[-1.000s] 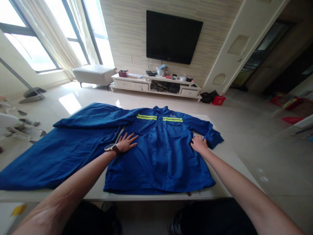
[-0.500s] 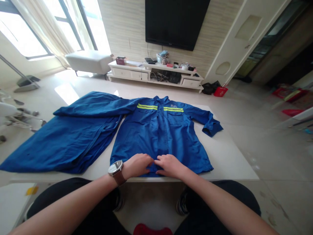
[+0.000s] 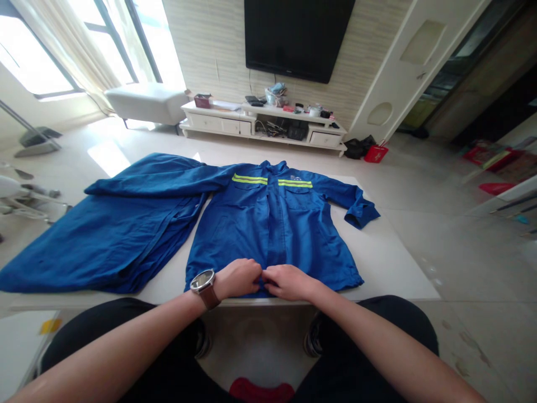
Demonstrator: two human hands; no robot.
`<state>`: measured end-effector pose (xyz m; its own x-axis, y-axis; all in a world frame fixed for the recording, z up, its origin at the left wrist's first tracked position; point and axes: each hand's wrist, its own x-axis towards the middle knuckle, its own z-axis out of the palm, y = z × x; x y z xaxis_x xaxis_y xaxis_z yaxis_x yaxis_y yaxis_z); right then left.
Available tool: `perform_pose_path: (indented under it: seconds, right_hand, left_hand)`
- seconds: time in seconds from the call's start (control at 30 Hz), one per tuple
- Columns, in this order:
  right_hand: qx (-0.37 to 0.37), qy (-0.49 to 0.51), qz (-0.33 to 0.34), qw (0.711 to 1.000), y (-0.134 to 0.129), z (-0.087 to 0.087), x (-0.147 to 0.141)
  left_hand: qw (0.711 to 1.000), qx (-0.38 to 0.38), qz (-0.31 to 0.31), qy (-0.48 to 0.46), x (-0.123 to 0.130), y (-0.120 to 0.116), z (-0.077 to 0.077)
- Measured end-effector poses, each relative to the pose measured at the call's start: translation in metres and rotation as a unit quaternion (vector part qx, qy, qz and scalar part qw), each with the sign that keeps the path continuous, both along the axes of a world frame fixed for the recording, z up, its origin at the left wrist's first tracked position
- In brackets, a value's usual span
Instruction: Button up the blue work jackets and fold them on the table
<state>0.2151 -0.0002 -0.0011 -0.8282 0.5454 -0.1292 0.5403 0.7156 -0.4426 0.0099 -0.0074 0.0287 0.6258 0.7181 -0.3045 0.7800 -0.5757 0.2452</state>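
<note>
A blue work jacket (image 3: pixel 297 229) with yellow reflective strips lies front up on a white table, its collar pointing away from me. At the bottom of its front placket, my left hand (image 3: pixel 241 278) and my right hand (image 3: pixel 289 281) meet, fingers curled on the hem. Both are closed on the jacket's lower edge; the fingertips are partly hidden. A watch with a brown strap (image 3: pixel 205 288) is on my left wrist. The jacket's sleeve on the left lies over a folded pile of blue cloth (image 3: pixel 104 235). The other sleeve bends at the cuff (image 3: pixel 363 214).
The white table (image 3: pixel 394 263) ends just in front of my knees. Beyond it stand a low white TV cabinet (image 3: pixel 213 122) with small items on it and a grey bench (image 3: pixel 145 104). A red bag (image 3: pixel 376 153) rests on the floor at the right. A red stool (image 3: pixel 260 392) shows below me.
My fingers have curled in tighter on the jacket's hem, and both hands have drawn closer together. The view has shifted slightly; the jacket lies as before.
</note>
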Motion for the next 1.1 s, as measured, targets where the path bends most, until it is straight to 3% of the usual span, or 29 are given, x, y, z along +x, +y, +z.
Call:
perform_pose_path:
  seconds: [0.17, 0.37, 0.5, 0.67, 0.8, 0.97, 1.1]
  right_hand:
    - [-0.005, 0.011, 0.015, 1.000, -0.008, -0.006, 0.002]
    - [0.002, 0.032, -0.015, 0.999, -0.008, -0.011, -0.003]
    - [-0.039, 0.097, -0.090, 0.990, -0.006, -0.010, -0.006]
    - [-0.135, 0.175, -0.186, 0.958, -0.003, -0.004, -0.006]
    - [-0.147, 0.136, -0.246, 0.948, -0.002, 0.000, -0.005]
    - [-0.185, 0.097, -0.197, 0.958, 0.000, 0.006, -0.001]
    - [-0.303, 0.145, -0.177, 0.925, 0.005, 0.005, 0.004]
  left_hand:
    - [1.000, -0.012, 0.002, 0.003, 0.004, -0.003, -0.002]
    - [1.000, -0.019, 0.007, -0.006, 0.004, 0.000, -0.001]
    - [1.000, -0.009, 0.006, -0.009, 0.005, 0.000, 0.001]
    - [0.999, 0.048, -0.017, -0.014, 0.008, -0.001, -0.003]
    - [0.995, 0.089, -0.030, -0.040, 0.008, 0.000, -0.002]
    - [0.993, 0.087, -0.051, -0.054, 0.006, -0.002, 0.000]
    - [0.994, 0.075, -0.060, -0.055, 0.007, -0.005, 0.006]
